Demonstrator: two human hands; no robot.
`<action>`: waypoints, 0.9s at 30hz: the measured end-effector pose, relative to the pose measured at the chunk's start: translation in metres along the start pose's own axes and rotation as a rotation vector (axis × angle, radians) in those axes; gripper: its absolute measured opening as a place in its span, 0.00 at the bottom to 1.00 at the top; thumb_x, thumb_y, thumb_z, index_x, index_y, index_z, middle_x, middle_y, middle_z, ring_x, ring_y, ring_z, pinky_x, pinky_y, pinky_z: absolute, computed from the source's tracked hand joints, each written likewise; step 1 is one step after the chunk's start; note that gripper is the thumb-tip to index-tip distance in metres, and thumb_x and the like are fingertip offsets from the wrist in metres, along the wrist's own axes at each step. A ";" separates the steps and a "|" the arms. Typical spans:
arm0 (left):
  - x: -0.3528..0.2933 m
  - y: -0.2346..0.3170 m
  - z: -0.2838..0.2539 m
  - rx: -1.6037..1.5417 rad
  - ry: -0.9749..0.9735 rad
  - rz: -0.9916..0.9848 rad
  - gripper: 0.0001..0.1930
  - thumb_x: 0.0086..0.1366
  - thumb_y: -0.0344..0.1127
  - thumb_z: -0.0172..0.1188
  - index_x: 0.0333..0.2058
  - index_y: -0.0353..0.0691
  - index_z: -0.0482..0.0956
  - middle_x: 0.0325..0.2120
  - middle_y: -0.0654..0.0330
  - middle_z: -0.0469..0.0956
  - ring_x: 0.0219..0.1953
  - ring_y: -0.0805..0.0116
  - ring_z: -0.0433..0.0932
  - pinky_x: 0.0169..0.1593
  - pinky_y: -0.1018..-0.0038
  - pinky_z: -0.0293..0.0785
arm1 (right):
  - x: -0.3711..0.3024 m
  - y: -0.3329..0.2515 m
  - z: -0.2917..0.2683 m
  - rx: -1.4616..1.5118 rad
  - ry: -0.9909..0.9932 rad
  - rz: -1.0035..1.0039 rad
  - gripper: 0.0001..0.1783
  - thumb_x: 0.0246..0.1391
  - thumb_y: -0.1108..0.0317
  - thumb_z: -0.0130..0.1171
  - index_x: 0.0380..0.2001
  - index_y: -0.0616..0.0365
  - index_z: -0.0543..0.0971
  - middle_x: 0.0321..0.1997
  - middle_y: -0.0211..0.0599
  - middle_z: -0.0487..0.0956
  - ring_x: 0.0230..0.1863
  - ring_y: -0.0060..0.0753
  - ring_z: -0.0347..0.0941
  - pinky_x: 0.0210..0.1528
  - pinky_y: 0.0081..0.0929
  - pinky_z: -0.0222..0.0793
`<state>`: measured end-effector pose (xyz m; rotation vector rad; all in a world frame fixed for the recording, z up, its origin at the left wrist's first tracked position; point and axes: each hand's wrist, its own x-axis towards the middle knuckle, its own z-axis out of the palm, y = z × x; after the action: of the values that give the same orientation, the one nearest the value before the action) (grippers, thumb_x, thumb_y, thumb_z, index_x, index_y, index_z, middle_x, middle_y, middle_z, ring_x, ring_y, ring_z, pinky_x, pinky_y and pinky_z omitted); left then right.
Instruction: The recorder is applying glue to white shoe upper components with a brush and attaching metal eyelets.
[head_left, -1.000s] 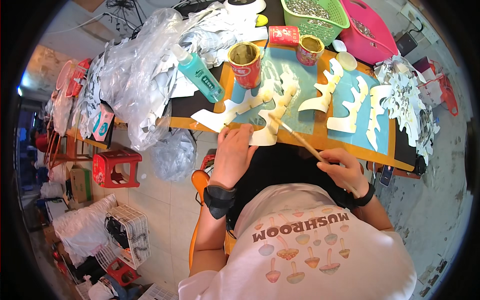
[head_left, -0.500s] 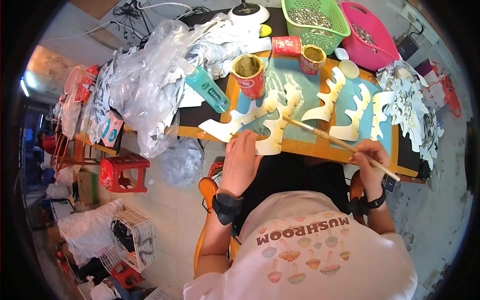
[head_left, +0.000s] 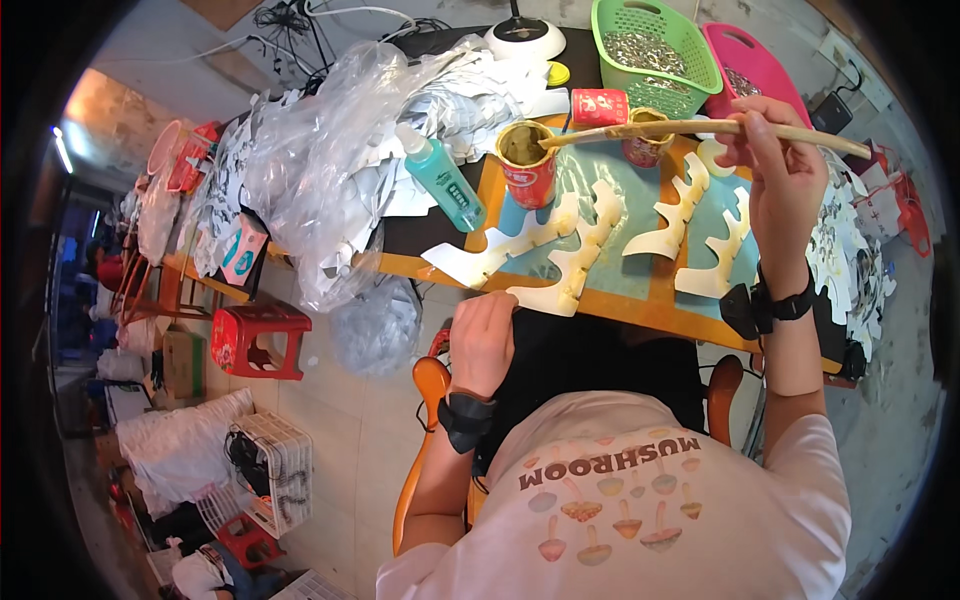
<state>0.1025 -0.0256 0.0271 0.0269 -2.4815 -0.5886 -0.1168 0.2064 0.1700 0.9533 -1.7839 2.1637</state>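
My right hand [head_left: 775, 165] is raised over the table's right side, closed around a long wooden-handled brush [head_left: 665, 129]. The brush lies nearly level, its stained tip at the rim of a red can [head_left: 529, 182] that has yellowish-brown paste inside. Down at the front table edge is my left hand [head_left: 482, 343], fingers bent and together beside the end of a wavy white cut-out piece [head_left: 575, 268]. Its fingertips are partly hidden, so any grip there is unclear. Similar pieces, a left one [head_left: 500, 245] and a right one [head_left: 670, 220], bear yellowish smears.
A second can [head_left: 647, 148] stands behind the brush. Farther back are a green basket [head_left: 655, 60] and a pink basket [head_left: 738, 60] with small metal parts. A teal bottle [head_left: 445, 183] leans by plastic-wrapped white cut-outs [head_left: 300, 170]. A red stool [head_left: 262, 340] stands left.
My right hand has lifted up and away from the near table edge, bringing the brush tip from the cut-out pieces to the can. My left hand has drawn slightly back toward me.
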 end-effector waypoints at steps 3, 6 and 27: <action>-0.004 0.000 0.000 -0.034 0.034 -0.006 0.10 0.55 0.18 0.60 0.36 0.36 0.77 0.34 0.53 0.79 0.36 0.50 0.77 0.41 0.63 0.72 | 0.007 0.003 0.014 -0.025 -0.020 -0.041 0.09 0.62 0.72 0.58 0.42 0.67 0.79 0.36 0.34 0.81 0.36 0.22 0.80 0.33 0.18 0.80; -0.012 -0.002 0.004 -0.085 0.041 -0.024 0.11 0.55 0.17 0.60 0.38 0.35 0.77 0.35 0.52 0.80 0.38 0.50 0.78 0.43 0.62 0.73 | 0.018 0.009 0.024 -0.048 -0.059 -0.050 0.08 0.61 0.73 0.59 0.41 0.67 0.79 0.36 0.33 0.80 0.36 0.21 0.79 0.34 0.17 0.79; -0.016 0.000 0.003 -0.106 0.045 -0.020 0.12 0.55 0.17 0.61 0.38 0.34 0.77 0.36 0.51 0.79 0.38 0.50 0.78 0.43 0.64 0.74 | 0.071 0.039 0.084 -0.394 -0.231 -0.097 0.11 0.58 0.66 0.63 0.37 0.65 0.81 0.23 0.23 0.77 0.25 0.11 0.70 0.27 0.11 0.64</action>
<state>0.1146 -0.0226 0.0162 0.0235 -2.4060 -0.7191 -0.1622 0.0999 0.1847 1.1902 -2.1096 1.6094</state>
